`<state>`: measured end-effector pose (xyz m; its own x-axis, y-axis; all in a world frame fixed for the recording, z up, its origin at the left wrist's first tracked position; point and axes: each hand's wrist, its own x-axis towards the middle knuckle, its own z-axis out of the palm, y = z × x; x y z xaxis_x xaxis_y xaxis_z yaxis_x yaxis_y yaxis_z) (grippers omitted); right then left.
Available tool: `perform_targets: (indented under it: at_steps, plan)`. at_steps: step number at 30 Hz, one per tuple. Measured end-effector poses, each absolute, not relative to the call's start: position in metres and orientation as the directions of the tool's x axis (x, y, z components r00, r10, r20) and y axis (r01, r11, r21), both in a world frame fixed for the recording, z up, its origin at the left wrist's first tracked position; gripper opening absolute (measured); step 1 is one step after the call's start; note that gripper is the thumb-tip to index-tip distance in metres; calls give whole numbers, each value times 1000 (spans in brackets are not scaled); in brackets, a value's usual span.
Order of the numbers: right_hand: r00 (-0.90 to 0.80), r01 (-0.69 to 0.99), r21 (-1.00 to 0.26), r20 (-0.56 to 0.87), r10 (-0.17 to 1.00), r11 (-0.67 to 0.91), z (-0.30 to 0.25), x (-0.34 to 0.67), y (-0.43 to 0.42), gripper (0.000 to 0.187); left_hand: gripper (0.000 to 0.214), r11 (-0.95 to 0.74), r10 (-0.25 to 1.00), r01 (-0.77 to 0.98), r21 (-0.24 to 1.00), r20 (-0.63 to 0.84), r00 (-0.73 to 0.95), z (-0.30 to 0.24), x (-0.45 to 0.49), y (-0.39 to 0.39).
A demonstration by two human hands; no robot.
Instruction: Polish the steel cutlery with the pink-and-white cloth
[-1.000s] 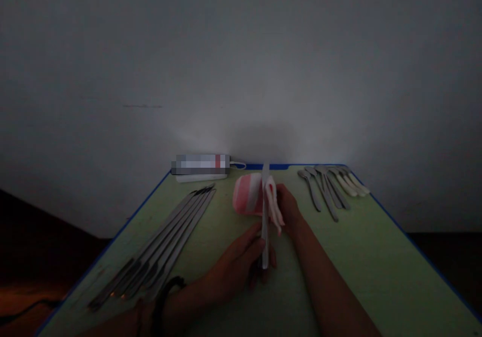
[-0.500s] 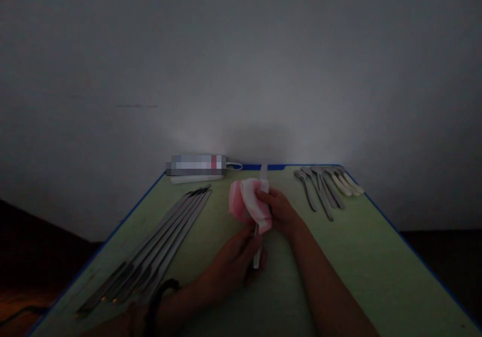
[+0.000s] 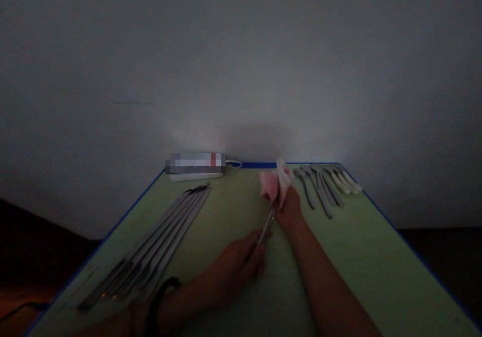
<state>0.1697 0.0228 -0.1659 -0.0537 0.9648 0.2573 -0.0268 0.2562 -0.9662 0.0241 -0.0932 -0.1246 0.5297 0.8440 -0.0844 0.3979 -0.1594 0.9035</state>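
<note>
Head view is catching the left hand (image 3: 241,261) clamping around a metal utensil (image 3: 267,226), which is slanting over the middle of the table (image 3: 380,261) into a pink-and-white cloth (image 3: 268,185) that the right hand (image 3: 290,207) is gripping. Steadying the near end while pressing the cloth evenly is, I'm judging, serving this step best. Folds are hiding the utensil's far end; dimness is obscuring the right fingertips.

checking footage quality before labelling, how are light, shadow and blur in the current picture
Head view: dim overall, the wall brightest near its middle, with a soft shadow above the table; head view again: a small glint on the metal utensil, a soft-edged pink cloth, and a pixelated block at the back left.
</note>
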Motion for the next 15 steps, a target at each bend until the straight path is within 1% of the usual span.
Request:
perform_targets:
  at_steps: [1,3,5,7,8,9,11,13,15]
  plan:
    - [-20,-22,-968,250,968,250,-164,167,21,46,25,-116,858,366,923,-92,505,-127,24,-92]
    - [78,-70,-980,179,981,185,-160,161,17,40,26,-27,879,300,953,-120,461,-131,24,-91]
    - [144,-201,-974,76,987,104,-156,156,14,39,26,21,888,249,968,-133,441,-135,25,-90]
    - [112,-421,-906,-9,994,39,-153,154,13,37,25,30,892,214,976,-123,435,-137,25,-89]
    - [63,-518,-855,-24,998,12,-152,153,13,35,25,40,891,198,979,-125,436,-138,25,-88]
    - [22,-579,-815,-25,999,-7,-153,154,14,33,25,56,889,187,981,-134,439,-138,25,-88]
    - [-32,-592,-805,-10,999,-27,-154,156,14,26,26,85,879,185,979,-161,448,-137,24,-87]
    - [-36,-531,-847,9,999,-11,-157,158,15,21,25,79,875,212,974,-169,454,-136,24,-87]
    - [-33,-505,-863,14,999,-4,-160,159,15,23,24,30,876,255,966,-149,459,-135,24,-87]
